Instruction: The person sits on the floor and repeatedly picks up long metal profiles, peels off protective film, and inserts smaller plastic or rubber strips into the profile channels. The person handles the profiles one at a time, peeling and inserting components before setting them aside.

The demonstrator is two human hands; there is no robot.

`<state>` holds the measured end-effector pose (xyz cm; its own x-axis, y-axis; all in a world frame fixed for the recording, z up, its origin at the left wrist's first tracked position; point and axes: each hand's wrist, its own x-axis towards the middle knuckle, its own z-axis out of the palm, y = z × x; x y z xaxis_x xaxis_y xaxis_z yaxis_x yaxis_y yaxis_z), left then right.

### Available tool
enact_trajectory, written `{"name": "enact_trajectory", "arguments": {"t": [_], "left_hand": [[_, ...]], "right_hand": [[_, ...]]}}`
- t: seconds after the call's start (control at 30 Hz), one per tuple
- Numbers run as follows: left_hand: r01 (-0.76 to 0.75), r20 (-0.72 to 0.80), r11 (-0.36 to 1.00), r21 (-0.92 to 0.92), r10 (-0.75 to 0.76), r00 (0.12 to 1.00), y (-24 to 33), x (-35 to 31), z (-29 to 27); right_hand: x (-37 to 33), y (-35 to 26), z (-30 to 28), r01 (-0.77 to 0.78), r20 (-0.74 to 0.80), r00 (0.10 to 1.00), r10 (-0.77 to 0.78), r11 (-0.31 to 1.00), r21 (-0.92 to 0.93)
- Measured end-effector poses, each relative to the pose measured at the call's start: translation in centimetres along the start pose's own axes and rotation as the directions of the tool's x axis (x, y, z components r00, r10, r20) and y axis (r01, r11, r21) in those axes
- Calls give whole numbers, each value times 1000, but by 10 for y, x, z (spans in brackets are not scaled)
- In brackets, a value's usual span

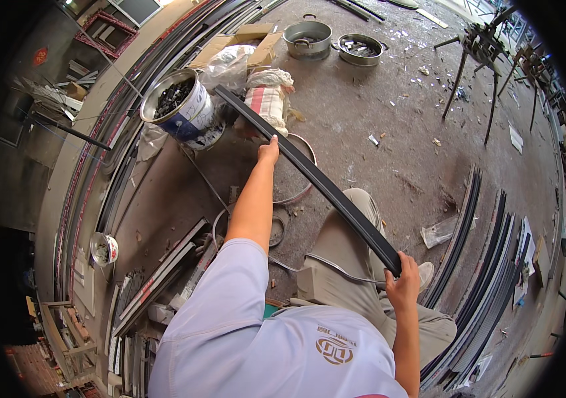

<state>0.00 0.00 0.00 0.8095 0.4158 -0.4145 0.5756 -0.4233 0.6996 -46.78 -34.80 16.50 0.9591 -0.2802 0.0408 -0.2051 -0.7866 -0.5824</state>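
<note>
A long black metal or plastic profile bar [326, 189] slants across the view, from beside the bucket down to my right knee. My left hand [269, 151] is closed on its edge, a little below the upper end. Around the lower end, my right hand [403, 281] is wrapped, with the thumb on the near side. Past the bar's upper end stands a white and blue bucket [193, 113] full of small dark pieces. Just behind the bar lies a white sack bundle with red stripes [269, 99].
Two metal pots [308, 40] stand at the back, one holding cut pieces. Black and grey profiles [482, 292] lie stacked at the right. More strips run along the left. A cable [342, 270] crosses near my legs. A metal-legged stand [485, 53] is at the far right.
</note>
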Motion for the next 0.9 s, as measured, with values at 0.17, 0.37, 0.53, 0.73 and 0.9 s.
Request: {"name": "enact_trajectory", "arguments": {"t": [0.17, 0.37, 0.53, 0.73, 0.9], "left_hand": [[79, 32, 989, -124, -76, 997, 13, -5, 8], [77, 60, 989, -127, -70, 996, 11, -2, 0], [77, 33, 990, -115, -74, 997, 17, -12, -3], [94, -36, 991, -95, -98, 995, 17, -6, -3], [18, 58, 991, 132, -26, 998, 31, -15, 2]], "right_hand": [[-4, 3, 2, -4, -29, 1000, 4, 1000, -7], [-1, 5, 3, 9, -23, 1000, -8, 1000, 6], [-1, 3, 2, 1, -16, 1000, -1, 1000, -13], [-1, 0, 1, -3, -14, 1000, 3, 1000, -5], [-4, 2, 0, 12, -62, 998, -14, 999, -34]]}}
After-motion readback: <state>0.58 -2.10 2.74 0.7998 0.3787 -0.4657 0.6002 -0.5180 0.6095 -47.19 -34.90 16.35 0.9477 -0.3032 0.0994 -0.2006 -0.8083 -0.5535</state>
